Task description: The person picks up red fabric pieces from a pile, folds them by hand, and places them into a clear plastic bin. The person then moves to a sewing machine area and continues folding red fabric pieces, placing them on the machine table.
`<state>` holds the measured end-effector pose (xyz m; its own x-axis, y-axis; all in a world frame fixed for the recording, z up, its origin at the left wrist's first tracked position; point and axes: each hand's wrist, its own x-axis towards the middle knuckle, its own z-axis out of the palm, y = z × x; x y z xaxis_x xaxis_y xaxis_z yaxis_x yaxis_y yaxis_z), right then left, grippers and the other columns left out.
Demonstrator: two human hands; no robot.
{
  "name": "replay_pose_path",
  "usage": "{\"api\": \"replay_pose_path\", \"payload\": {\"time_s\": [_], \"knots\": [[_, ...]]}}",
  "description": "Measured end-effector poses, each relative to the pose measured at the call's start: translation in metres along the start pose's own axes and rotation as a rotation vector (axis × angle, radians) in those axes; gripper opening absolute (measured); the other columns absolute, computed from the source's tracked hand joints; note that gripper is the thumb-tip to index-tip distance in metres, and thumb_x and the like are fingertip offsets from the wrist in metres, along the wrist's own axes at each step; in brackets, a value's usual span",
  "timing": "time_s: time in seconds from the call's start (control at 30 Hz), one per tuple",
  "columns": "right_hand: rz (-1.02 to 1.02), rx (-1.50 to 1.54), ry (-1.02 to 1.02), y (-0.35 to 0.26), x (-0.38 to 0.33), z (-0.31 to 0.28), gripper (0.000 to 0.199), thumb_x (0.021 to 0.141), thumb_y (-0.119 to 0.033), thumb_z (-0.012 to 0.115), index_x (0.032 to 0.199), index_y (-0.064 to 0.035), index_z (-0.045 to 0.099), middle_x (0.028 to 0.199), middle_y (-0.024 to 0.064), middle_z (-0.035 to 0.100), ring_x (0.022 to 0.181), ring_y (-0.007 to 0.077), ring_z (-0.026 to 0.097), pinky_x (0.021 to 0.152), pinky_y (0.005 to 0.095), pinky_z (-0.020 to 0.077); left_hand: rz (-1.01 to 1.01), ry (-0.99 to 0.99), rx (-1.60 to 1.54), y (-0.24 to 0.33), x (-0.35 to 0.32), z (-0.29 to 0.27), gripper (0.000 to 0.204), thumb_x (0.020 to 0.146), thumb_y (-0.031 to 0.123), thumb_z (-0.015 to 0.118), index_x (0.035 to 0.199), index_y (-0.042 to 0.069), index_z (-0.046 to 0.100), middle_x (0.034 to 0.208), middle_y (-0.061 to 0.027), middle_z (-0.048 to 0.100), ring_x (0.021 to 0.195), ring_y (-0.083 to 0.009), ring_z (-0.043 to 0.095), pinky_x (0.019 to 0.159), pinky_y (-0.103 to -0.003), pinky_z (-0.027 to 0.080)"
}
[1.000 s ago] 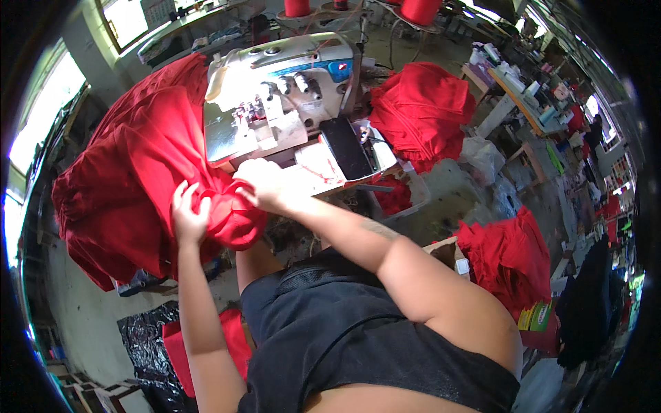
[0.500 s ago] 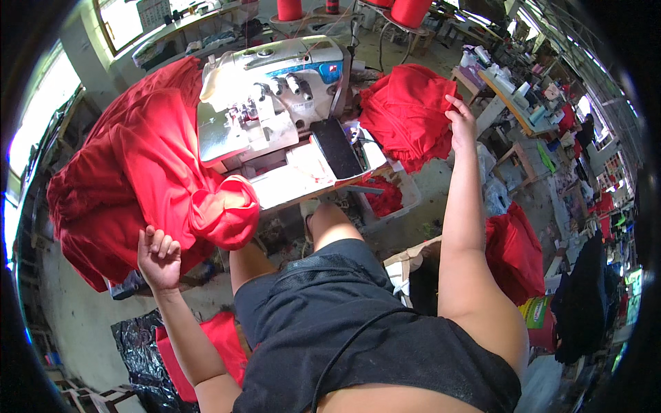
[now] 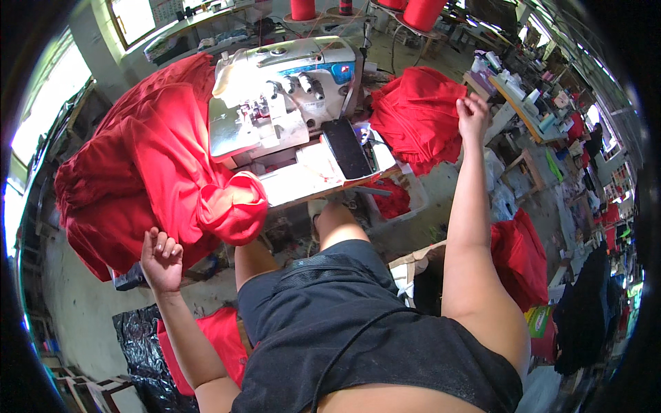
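A white overlock sewing machine [image 3: 289,86] with a blue panel stands on the table ahead of me. Draped left of it is a large heap of red fabric [image 3: 148,158], its folded end hanging over the front edge. My left hand [image 3: 162,261] is raised just in front of that heap, fingers loosely curled and apart, holding nothing. On the right, a bunched pile of red fabric [image 3: 416,117] lies beside the machine. My right hand [image 3: 473,118] is at its right edge, fingers bent and drawn together; whether cloth is between them is hidden.
A dark phone [image 3: 346,149] rests on the white tabletop [image 3: 296,180]. Below stands a clear bin [image 3: 413,199] with red scraps. Red thread cones [image 3: 303,8] sit behind the machine. More red cloth [image 3: 520,258] lies at my right, and black plastic [image 3: 148,351] at lower left.
My right hand's fingers have gone from stretched out to bent and drawn together at the pile's edge. The left hand keeps its pose. The whole view has shifted slightly.
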<state>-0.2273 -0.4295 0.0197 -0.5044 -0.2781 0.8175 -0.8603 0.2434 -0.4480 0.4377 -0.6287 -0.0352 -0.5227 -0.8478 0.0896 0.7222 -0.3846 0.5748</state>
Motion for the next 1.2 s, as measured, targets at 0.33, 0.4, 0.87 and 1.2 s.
{"api": "replay_pose_path", "payload": {"time_s": [0.33,0.4,0.87,1.2], "knots": [[-0.842,0.435,-0.965,-0.300,-0.074,0.020,0.014,0.072,-0.010,0.068,0.086,-0.0084,0.064,0.068,0.0119,0.062,0.064,0.0264,0.063,0.058,0.0337,0.0483,0.557,-0.383,1.611,-0.095,0.021,0.153,0.068,0.075,0.021,0.071,0.133,0.007,0.039,0.119,-0.0162,0.057,0.105,-0.0319,0.056,0.090,-0.038,0.043],[-0.823,0.491,-0.943,-0.328,-0.093,0.021,0.016,0.070,-0.011,0.069,0.085,-0.0082,0.065,0.066,0.0126,0.061,0.064,0.0290,0.062,0.058,0.0348,0.0488,0.240,-0.364,1.637,-0.101,0.017,0.162,0.028,0.081,0.021,0.064,0.103,0.004,0.058,0.082,-0.0196,0.062,0.076,-0.0340,0.063,0.067,-0.037,0.048],[-0.502,0.824,-1.105,-0.352,-0.118,0.038,0.013,0.080,-0.013,0.068,0.086,-0.0025,0.064,0.075,0.0086,0.065,0.067,0.0157,0.063,0.063,0.0265,0.0484,0.386,-0.321,1.442,-0.090,-0.009,0.106,0.045,0.079,0.017,0.068,0.118,0.000,0.054,0.107,-0.0181,0.061,0.101,-0.0256,0.058,0.087,-0.035,0.044],[-0.580,1.413,-1.164,-0.386,-0.167,0.007,0.019,0.078,-0.025,0.069,0.080,-0.0068,0.063,0.068,0.0056,0.062,0.064,0.0232,0.064,0.058,0.0318,0.0489,0.246,-0.284,-0.462,-0.128,0.019,0.045,0.022,0.094,0.018,0.048,0.110,0.002,0.053,0.112,-0.0099,0.058,0.106,-0.0192,0.055,0.101,-0.034,0.038]]}}
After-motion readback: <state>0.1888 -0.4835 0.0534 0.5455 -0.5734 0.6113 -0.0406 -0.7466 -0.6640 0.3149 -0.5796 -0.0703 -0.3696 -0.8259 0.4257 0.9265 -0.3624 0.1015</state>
